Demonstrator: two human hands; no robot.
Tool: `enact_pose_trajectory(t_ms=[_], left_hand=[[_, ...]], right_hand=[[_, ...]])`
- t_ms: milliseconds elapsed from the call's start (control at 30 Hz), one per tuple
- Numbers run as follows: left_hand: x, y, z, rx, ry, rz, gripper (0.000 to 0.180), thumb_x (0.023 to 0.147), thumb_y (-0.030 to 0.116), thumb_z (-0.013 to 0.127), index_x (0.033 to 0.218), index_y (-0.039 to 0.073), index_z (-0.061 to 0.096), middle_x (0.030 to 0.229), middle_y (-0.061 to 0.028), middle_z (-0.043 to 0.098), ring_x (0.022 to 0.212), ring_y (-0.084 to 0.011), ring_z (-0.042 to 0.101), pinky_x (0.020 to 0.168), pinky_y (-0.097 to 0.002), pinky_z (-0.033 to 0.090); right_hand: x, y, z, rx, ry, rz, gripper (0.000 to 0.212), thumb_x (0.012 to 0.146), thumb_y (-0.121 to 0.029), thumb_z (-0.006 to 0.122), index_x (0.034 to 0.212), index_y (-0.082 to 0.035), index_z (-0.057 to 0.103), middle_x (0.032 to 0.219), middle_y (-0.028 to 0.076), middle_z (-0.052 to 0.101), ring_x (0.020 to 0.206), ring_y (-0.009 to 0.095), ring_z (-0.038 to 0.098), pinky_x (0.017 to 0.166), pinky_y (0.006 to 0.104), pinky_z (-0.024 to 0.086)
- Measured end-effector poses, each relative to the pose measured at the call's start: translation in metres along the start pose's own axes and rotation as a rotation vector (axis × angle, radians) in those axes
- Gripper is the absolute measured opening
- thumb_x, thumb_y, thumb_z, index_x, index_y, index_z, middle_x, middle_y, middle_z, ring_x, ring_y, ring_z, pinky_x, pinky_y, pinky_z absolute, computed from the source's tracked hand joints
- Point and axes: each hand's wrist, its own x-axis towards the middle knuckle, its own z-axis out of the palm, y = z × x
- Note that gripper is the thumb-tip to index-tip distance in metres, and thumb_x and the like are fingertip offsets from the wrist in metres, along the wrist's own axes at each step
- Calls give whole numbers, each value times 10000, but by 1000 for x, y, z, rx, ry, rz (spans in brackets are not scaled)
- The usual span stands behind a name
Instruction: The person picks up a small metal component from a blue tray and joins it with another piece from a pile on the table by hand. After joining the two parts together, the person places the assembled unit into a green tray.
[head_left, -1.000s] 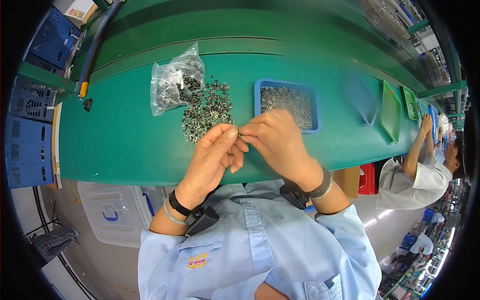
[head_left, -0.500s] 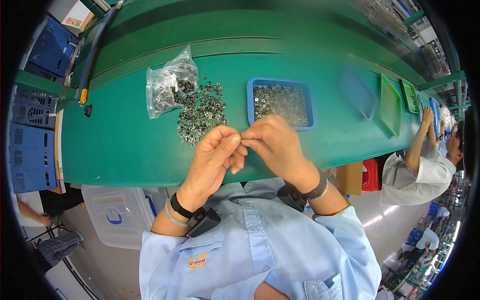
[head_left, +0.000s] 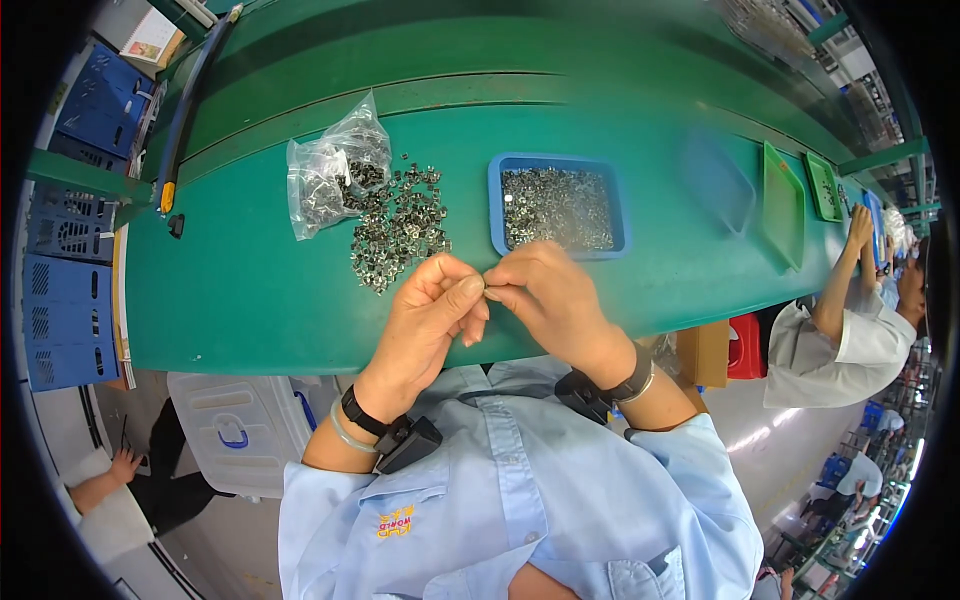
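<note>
My left hand (head_left: 432, 312) and my right hand (head_left: 556, 300) meet above the near edge of the green table, thumbs and forefingers pinched tip to tip. Whatever lies between the fingertips is too small and too covered to make out. Just beyond my left hand spreads a heap of small shiny metal parts (head_left: 402, 232). A clear plastic bag (head_left: 312, 190) with more of these parts lies against the heap's left side. Past my right hand stands a blue tray (head_left: 624, 205), its bottom covered with small metal pieces; part of it looks hazy.
At the right are a pale blue tray (head_left: 722, 180) and two green trays, the larger (head_left: 783, 205) nearer. A co-worker (head_left: 830, 345) sits beyond them. Blue crates (head_left: 68, 320) line the left side. Below the table edge stand a clear lidded box (head_left: 240, 430) and a cardboard box (head_left: 703, 352).
My hands keep the same fingertip pinch, with hardly any shift. The table scene has slid slightly in the view. At the lower left, a passing person's arm and legs have changed place.
</note>
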Motion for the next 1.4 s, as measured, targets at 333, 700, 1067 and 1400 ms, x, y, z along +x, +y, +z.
enact_pose_trajectory(t_ms=[333,700,1067,1400], left_hand=[[-7,15,12,-62,-30,20,142,957,195,539,953,53,530,732,-59,602,565,-111,529,505,-230,413],[-5,-1,3,-265,-167,-28,136,939,183,567,958,53,531,813,-85,637,567,-126,540,488,-263,424],[-7,3,-3,-168,-161,-82,108,940,157,564,952,53,535,845,-80,643,579,-124,547,479,-250,430],[-7,4,0,-181,-156,-103,161,962,208,530,954,48,527,833,-86,637,584,-119,541,493,-247,439]], right_hand=[[0,-2,1,63,46,-2,181,758,-25,711,908,-62,617,893,76,617,816,228,591,736,317,475],[-3,-8,-2,308,-10,105,144,772,1,698,892,-37,627,869,85,612,795,225,593,689,328,485],[0,-8,-9,173,-78,28,152,752,-9,711,880,-33,632,833,89,617,786,251,606,679,329,496],[-6,-7,-6,291,-62,210,118,770,-35,710,859,-47,633,829,71,623,770,217,607,671,311,495]])
